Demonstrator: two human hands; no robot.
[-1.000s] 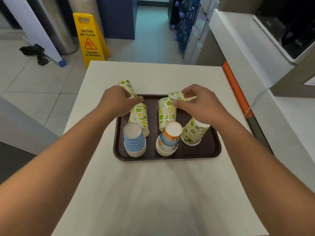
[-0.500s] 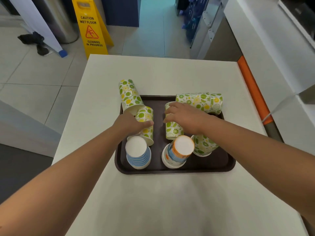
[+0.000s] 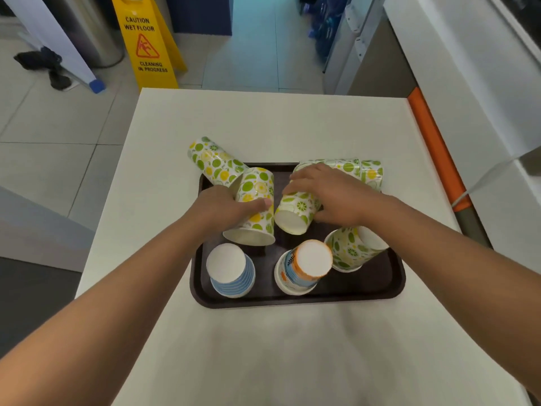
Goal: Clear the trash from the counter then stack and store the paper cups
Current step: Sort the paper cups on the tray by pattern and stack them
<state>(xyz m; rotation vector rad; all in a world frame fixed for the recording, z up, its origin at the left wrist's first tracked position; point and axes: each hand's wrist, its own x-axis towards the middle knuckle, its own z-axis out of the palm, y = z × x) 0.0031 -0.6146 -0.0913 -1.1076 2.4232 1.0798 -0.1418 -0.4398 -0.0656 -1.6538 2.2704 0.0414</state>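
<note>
While no trash shows on the desk (image 3: 263, 361), stacking has barely begun: left hand (image 3: 225, 208) and right hand (image 3: 333, 197) each grip a lime-print cup at the tray's (image 3: 366, 294) twelve o'clock.

- citrus-print paper cups: five units visible as separate pieces (image 3: 215, 162), (image 3: 256, 200), (image 3: 297, 209), (image 3: 348, 167), (image 3: 348, 250); whether any is a nested stack cannot be told.
- blue-striped cup (image 3: 231, 272): one, inverted.
- orange-rimmed cup (image 3: 306, 266): one, inverted.
- dark tray (image 3: 366, 291): one.
- hands: two, left hand (image 3: 222, 208) and right hand (image 3: 333, 194).
- yellow wet-floor sign (image 3: 146, 42): one.
</note>
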